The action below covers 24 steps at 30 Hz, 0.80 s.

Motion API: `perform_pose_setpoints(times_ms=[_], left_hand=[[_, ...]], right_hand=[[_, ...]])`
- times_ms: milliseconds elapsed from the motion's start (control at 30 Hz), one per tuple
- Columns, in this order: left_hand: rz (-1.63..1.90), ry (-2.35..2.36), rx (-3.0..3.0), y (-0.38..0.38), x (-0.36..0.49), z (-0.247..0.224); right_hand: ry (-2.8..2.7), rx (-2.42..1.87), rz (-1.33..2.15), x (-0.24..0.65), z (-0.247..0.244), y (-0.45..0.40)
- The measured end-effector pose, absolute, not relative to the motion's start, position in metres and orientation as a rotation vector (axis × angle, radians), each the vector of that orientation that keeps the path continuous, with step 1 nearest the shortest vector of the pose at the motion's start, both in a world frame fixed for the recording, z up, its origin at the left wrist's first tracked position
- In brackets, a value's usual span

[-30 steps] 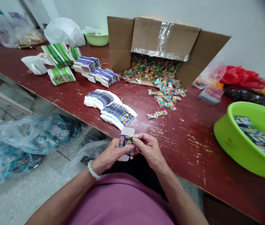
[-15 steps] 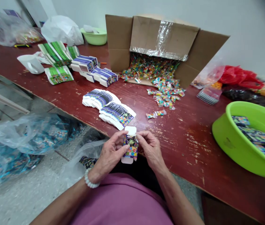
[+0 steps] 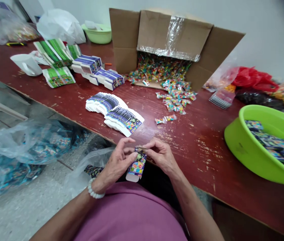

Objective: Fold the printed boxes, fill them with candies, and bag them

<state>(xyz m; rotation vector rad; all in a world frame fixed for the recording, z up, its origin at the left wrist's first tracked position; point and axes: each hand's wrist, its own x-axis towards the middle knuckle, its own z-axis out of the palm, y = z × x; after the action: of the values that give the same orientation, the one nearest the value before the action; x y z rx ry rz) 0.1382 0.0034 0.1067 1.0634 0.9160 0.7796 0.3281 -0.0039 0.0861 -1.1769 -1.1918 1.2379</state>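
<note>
the top of the small box (image 3: 137, 165) is hard to make out: its upper flap is seen nearly edge-on, partly behind the fingertips, and its back is hidden. the green tub (image 3: 242, 147) is cut off by the right edge of the view, so only some of the dark printed packets (image 3: 280, 145) inside it show. the candies (image 3: 162, 68) deep in the cardboard carton (image 3: 174, 36) are shaded under its taped flap, while others spill out onto the red table (image 3: 189, 140). below the table's left edge, clear plastic blurs the blue packets (image 3: 53, 142).

just beyond the hands lies a fanned stack of flat boxes (image 3: 124, 118), with two wrapped candies (image 3: 165, 119) to its right, near each other. farther back on the left are bundled purple boxes (image 3: 110, 78), bundled green boxes (image 3: 58, 77) and a white mug (image 3: 26, 64). the red bag (image 3: 254, 79) sits behind the tub.

the small box is between the hands, at the table's near edge. the left hand (image 3: 120, 159) is partly closed on its left side, thumb on the printed face, index finger raised. the right hand (image 3: 160, 155) pinches its top flap between thumb and fingers.
</note>
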Motion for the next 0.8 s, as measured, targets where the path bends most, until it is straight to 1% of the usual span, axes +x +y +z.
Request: perform_pose_setpoints(times_ms=[67, 167, 300, 500, 667, 733, 800], left_hand=[[0.734, 0.902, 0.906, 0.000, 0.141, 0.103], [0.576, 0.833, 0.712, -0.003, 0.144, 0.098], [0.563, 0.919, 0.647, -0.004, 0.149, 0.095], [0.571, 0.971, 0.846, -0.001, 0.152, 0.097], [0.588, 1.000, 0.944, -0.001, 0.152, 0.095], [0.608, 0.995, 0.971, 0.000, 0.151, 0.094], [0.627, 0.987, 0.976, 0.000, 0.150, 0.093]], right_hand=[[-1.235, -1.186, 1.067, 0.326, 0.085, -0.005], [-1.373, -1.172, 0.980, 0.324, 0.088, -0.008], [-1.466, -1.199, 1.105, 0.323, 0.093, -0.008], [-1.319, -1.272, 1.272, 0.320, 0.093, -0.002], [-1.062, -1.193, 1.472, 0.316, 0.098, 0.002], [-1.073, -1.170, 1.461, 0.315, 0.100, 0.001], [-1.206, -1.140, 1.348, 0.316, 0.099, -0.002]])
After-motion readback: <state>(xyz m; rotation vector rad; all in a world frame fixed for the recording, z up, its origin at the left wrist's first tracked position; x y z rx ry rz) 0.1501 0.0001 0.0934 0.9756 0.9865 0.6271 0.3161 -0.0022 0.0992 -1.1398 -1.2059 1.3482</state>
